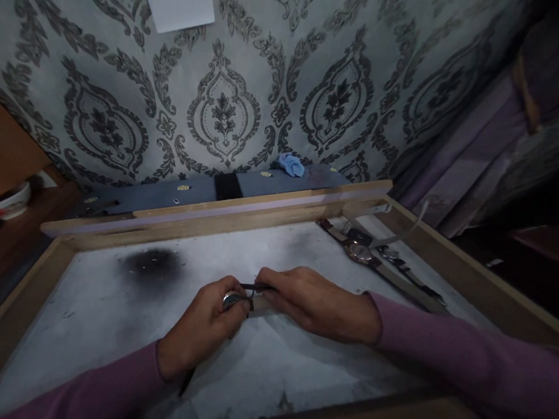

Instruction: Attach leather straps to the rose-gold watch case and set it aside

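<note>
My left hand (pixel 199 326) is closed around a wristwatch (pixel 230 299), whose round silver case shows between thumb and fingers. From the case a strap (pixel 259 305) runs across to my right hand (pixel 321 304), with a dark band along its upper edge. The fingers of my right hand pinch that strap; whether a small tool is also in them I cannot make out. Below my left wrist a thin dark end (pixel 186 382) sticks out, partly hidden. On the right of the tray lie a watch with a gold-toned case (pixel 359 252) and another dark-strapped watch (pixel 390 255).
A wood-rimmed tray (pixel 231 224) with a pale, stained bottom lies under my hands. Behind it, a blue-grey surface (pixel 154 196) bears a crumpled blue cloth (pixel 291 165). Clear curved strips (pixel 410 228) stand near the right rim. A bowl (pixel 9 204) sits at the left.
</note>
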